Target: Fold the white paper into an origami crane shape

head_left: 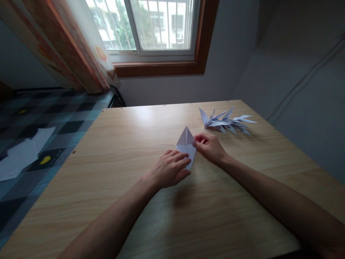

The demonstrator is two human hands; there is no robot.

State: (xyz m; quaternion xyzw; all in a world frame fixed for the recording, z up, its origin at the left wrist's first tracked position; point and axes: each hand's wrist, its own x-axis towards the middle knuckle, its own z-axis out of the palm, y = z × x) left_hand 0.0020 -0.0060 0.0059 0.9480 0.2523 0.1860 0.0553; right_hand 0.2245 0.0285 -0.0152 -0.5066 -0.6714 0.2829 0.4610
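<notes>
A white sheet of paper (186,138), folded into a kite shape with its point away from me, lies on the wooden table (113,154). My left hand (172,167) rests flat across its lower left part, fingers stretched out and slightly apart, hiding some of the paper. At the paper's right corner, the thumb and fingertips of my right hand (208,145) are pinched on its edge. Beyond my right hand, several folded white paper pieces (226,121) with long pointed ends lie in a row.
To the left, a bed with a checked cover (88,102) carries loose white paper sheets (24,154). A window (161,28) with a wooden frame is in the wall behind the table, beside a patterned curtain (67,43). A cable (304,75) runs along the right wall.
</notes>
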